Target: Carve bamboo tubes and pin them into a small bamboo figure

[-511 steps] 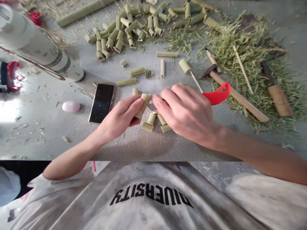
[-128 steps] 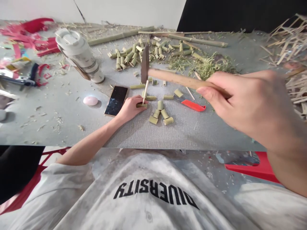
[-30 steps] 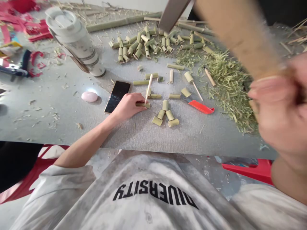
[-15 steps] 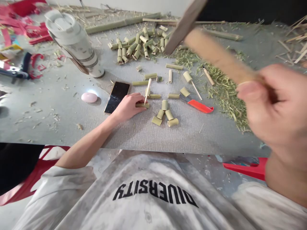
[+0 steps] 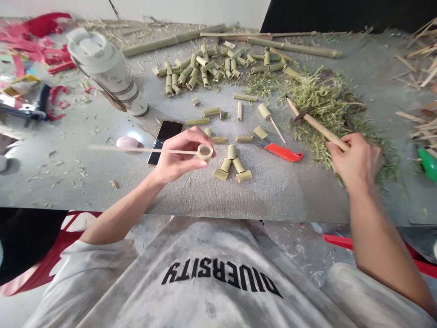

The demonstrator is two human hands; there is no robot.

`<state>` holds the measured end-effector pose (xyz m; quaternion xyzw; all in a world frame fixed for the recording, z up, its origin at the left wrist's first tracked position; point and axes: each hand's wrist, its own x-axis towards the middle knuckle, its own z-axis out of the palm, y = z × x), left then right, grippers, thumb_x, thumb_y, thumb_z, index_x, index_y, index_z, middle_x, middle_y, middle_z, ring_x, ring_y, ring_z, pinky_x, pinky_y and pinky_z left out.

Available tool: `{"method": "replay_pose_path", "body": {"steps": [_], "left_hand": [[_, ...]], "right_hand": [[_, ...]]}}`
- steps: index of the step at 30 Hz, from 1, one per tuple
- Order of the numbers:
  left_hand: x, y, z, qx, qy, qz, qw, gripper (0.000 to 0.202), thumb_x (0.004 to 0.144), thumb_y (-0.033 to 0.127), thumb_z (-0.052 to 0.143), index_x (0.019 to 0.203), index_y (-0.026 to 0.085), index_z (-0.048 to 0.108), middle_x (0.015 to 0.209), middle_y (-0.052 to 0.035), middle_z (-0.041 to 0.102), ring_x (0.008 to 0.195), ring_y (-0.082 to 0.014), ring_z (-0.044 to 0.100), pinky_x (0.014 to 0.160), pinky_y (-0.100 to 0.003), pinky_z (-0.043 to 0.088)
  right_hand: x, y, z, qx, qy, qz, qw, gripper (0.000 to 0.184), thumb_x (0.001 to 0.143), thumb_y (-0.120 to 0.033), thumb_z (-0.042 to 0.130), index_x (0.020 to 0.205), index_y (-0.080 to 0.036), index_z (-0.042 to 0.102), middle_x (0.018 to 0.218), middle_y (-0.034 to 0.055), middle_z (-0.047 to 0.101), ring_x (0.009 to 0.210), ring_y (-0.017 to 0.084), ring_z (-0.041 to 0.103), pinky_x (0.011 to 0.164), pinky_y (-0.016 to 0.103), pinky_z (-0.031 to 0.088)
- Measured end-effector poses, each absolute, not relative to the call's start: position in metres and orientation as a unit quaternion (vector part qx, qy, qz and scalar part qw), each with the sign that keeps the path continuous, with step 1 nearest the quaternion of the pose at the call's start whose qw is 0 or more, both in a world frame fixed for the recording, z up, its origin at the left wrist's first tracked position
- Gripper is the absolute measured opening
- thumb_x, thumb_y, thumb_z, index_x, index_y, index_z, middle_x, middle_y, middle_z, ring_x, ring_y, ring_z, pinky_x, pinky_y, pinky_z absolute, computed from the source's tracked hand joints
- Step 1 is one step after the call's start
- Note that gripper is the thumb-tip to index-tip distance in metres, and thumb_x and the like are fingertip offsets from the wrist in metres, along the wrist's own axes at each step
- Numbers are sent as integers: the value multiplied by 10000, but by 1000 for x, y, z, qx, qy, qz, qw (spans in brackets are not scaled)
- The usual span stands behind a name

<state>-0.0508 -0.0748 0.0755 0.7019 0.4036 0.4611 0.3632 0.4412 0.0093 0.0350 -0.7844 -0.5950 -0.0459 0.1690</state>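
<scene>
Pinched in my left hand is a short bamboo tube, its hollow end facing me. A thin stick sticks out leftward from it, blurred at its far end. At the right, my right hand is closed round the wooden handle of a hammer, whose dark head rests over the green shavings. Between my hands, several cut bamboo pieces lie in a branching figure. A red-handled knife lies to their right, and another bamboo piece with a stick lies behind it.
A phone and a pink rounded object lie by my left hand. A tall white cup stands behind them. Bamboo pieces are heaped at the back, before long bamboo poles. Red scraps cover the far left.
The hammer has come down from its raised position to the shavings on the right. My left hand has lifted the bamboo piece off the table, and its stick now points left.
</scene>
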Motion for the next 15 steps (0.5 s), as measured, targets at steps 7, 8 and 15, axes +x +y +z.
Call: {"method": "replay_pose_path", "body": {"steps": [7,8,15], "left_hand": [[-43,-97,99,740,311,454,387,368,932,672,817,939,304,826,897,-49,784,851,-227,788,805,-436,692],[-42,-99,103,746,320,438,386,393,941,696,792,929,306,834,915,-56,794,872,-236,792,818,-445,695],[-37,-100,115,764,303,426,380,302,1006,632,752,1053,356,865,1013,-45,820,968,-227,796,874,-423,683]], "right_hand": [[447,14,13,-800,-573,-53,170,140,864,-357,771,960,-298,689,972,97,730,781,252,445,812,412,310],[447,15,12,-802,-571,-56,168,147,862,-349,779,968,-296,693,977,99,735,794,259,466,821,413,319],[448,15,9,-800,-575,-65,158,167,885,-312,806,1038,-282,743,1070,138,784,865,291,554,841,423,348]]}}
